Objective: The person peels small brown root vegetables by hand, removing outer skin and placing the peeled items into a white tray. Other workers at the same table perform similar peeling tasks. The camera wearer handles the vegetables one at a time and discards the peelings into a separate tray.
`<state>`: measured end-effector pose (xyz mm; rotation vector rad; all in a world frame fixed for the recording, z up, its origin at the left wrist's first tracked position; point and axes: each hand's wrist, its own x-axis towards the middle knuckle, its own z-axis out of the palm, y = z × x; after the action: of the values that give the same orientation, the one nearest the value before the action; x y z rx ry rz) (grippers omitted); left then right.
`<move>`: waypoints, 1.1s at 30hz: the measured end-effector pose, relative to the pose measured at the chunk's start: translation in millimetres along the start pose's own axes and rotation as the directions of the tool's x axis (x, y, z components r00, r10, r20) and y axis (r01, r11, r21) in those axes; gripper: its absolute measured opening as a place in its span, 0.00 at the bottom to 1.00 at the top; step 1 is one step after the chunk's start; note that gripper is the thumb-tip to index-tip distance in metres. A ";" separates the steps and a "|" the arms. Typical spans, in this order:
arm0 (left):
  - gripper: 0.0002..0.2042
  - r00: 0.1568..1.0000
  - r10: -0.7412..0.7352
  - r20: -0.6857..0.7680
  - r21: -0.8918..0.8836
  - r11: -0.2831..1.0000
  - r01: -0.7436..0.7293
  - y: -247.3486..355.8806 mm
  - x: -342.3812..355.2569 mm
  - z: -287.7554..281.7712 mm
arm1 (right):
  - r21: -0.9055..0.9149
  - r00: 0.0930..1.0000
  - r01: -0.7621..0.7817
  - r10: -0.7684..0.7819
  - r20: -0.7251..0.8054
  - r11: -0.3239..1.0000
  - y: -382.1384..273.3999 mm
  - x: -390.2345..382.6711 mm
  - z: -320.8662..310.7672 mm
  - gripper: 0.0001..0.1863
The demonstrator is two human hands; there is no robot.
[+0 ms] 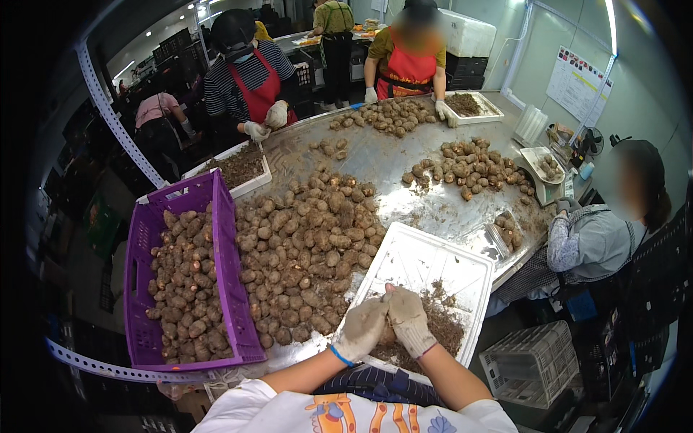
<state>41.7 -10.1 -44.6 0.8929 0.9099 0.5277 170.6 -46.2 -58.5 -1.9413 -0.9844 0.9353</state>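
My left hand (363, 328) and my right hand (409, 317), both in pale, soiled knit gloves, meet above a white foam tray (404, 252). Their fingers are closed and pressed toward each other, and what they hold is hidden by the gloves. Brown root scraps and soil (442, 325) lie in the near part of the tray, beneath and beside my right hand. Left of the tray spreads a large heap of small hairy brown taros (310, 245), some with pinkish tips.
A purple crate (229, 274) of taros stands at the left. Across the metal table (393, 162) are more taro piles (469, 166), another scrap tray (473, 105) and a scale (548, 184). Gloved co-workers stand behind the table and at right. A grey crate (530, 364) sits lower right.
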 end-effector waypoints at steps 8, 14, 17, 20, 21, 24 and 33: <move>0.15 0.961 0.277 0.009 0.206 0.940 -0.273 -31.1 16.2 -11.6 | -0.311 0.942 0.283 -0.324 -0.090 0.907 -23.5 -35.2 -0.7 0.16; 0.10 0.603 0.705 0.373 0.757 0.145 -0.638 -20.8 8.2 -7.9 | 0.249 0.985 -0.175 0.165 0.059 0.953 5.8 5.5 5.8 0.25; 0.10 0.849 0.528 0.016 0.153 0.838 -0.524 -21.2 6.7 -9.2 | 0.822 0.904 -0.422 0.103 0.416 0.381 3.6 -20.8 -5.5 0.25; 0.12 0.950 0.309 0.040 -0.250 0.924 -0.290 -11.5 0.4 -9.3 | 0.268 0.861 0.509 -0.488 -0.143 0.818 -0.2 -43.8 -10.2 0.23; 0.12 0.962 0.272 0.029 -0.300 0.920 -0.251 -7.5 -4.2 -7.1 | 0.155 0.784 0.619 -0.596 -0.175 0.770 -19.4 -55.9 -12.5 0.26; 0.14 0.959 0.274 0.071 -0.237 0.938 -0.251 -9.3 -5.7 -10.8 | -0.114 0.771 0.614 -0.625 -0.122 0.781 -28.1 -57.5 -14.2 0.30; 0.16 0.935 0.348 0.072 0.349 0.869 -0.350 10.3 -20.5 -0.4 | -0.266 0.755 0.587 -0.636 -0.161 0.765 -24.9 -58.3 -13.1 0.14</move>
<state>30.2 -19.1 -26.9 1.4082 0.8539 0.6807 148.6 -89.6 -16.0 -1.6450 -1.4853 0.2142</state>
